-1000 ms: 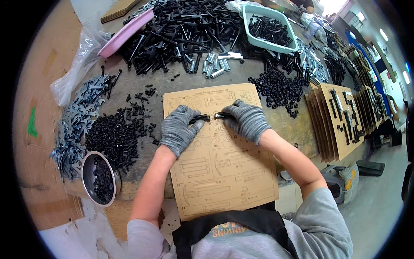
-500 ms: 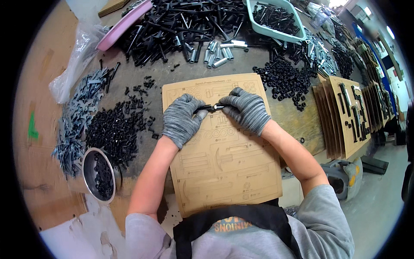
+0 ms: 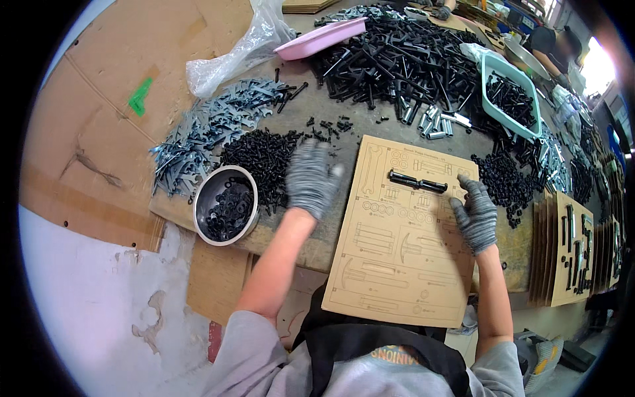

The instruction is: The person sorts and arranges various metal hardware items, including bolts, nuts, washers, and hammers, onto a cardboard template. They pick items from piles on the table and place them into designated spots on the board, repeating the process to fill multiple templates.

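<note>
A brown cardboard sheet printed with outlines of hardware lies before me. On its upper part rests a black bolt assembly, which neither hand touches. My left hand, in a grey knit glove, is over the right side of a pile of small black screws; its thumb stands apart from the fingers, which are slightly blurred. My right hand, gloved alike, is at the sheet's right edge near the bolt, with fingers parted and nothing visible between them.
At the left are a metal bowl of black washers and a heap of flat wrenches. Beyond lie a pink tray, piled black parts and a teal tray. Black nuts and upright filled cards stand right. Another person is far right.
Both hands have let go of the bolt assembly, which now lies on the sheet. My left hand has moved left to the screws, my right to the sheet's edge. The view has swung left.
</note>
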The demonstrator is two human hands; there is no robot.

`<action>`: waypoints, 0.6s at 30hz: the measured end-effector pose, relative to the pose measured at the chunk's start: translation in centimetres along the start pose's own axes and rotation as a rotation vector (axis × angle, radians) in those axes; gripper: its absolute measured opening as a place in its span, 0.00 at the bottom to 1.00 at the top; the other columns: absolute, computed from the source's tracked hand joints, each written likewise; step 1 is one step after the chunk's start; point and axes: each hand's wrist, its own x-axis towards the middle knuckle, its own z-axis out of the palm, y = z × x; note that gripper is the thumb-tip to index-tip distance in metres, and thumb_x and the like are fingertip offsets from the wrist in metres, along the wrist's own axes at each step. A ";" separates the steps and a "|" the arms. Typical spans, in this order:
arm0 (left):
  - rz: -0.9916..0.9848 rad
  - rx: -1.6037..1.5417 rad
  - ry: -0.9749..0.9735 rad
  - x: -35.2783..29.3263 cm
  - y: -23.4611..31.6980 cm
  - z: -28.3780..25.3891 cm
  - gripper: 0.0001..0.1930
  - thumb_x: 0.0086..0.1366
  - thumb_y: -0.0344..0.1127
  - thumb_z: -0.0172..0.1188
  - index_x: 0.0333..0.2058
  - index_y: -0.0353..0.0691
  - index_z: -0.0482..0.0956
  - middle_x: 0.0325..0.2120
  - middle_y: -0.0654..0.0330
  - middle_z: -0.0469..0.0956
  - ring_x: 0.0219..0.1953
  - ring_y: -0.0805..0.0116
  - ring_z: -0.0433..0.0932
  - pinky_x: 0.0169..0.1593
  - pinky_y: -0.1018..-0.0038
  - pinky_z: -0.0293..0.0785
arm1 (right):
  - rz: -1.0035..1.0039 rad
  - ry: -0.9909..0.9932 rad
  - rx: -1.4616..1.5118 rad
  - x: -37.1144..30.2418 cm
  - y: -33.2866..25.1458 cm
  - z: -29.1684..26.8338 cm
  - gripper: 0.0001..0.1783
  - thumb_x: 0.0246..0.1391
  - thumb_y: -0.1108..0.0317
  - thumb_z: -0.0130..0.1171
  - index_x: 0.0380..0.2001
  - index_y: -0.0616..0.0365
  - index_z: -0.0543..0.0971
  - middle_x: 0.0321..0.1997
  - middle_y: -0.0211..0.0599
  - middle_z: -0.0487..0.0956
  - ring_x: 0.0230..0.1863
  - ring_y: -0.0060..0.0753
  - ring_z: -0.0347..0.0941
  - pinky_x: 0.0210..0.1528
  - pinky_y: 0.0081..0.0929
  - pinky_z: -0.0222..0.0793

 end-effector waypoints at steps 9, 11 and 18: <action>-0.048 0.132 -0.238 0.8 -4.5 0.3 0.19 0.63 0.49 0.55 0.46 0.43 0.77 0.46 0.51 0.75 0.50 0.50 0.72 0.52 0.59 0.68 | 0.044 -0.086 0.119 -1.5 -3.5 -0.7 0.12 0.49 0.72 0.64 0.39 0.57 0.81 0.32 0.37 0.78 0.20 0.29 0.71 0.26 0.25 0.70; -0.026 0.092 -0.166 -0.1 -5.1 0.7 0.16 0.62 0.47 0.57 0.43 0.42 0.77 0.42 0.51 0.76 0.45 0.50 0.75 0.47 0.59 0.71 | -0.003 -0.109 0.065 -2.0 -3.4 -1.0 0.11 0.49 0.72 0.64 0.38 0.57 0.81 0.30 0.38 0.78 0.21 0.32 0.72 0.27 0.26 0.70; -0.278 -0.021 -0.094 1.9 -7.4 0.9 0.17 0.63 0.50 0.56 0.38 0.42 0.78 0.35 0.50 0.79 0.39 0.49 0.78 0.44 0.59 0.72 | 0.022 -0.076 0.105 -3.1 -2.9 -2.3 0.07 0.49 0.74 0.62 0.34 0.57 0.81 0.28 0.41 0.78 0.24 0.38 0.75 0.29 0.29 0.72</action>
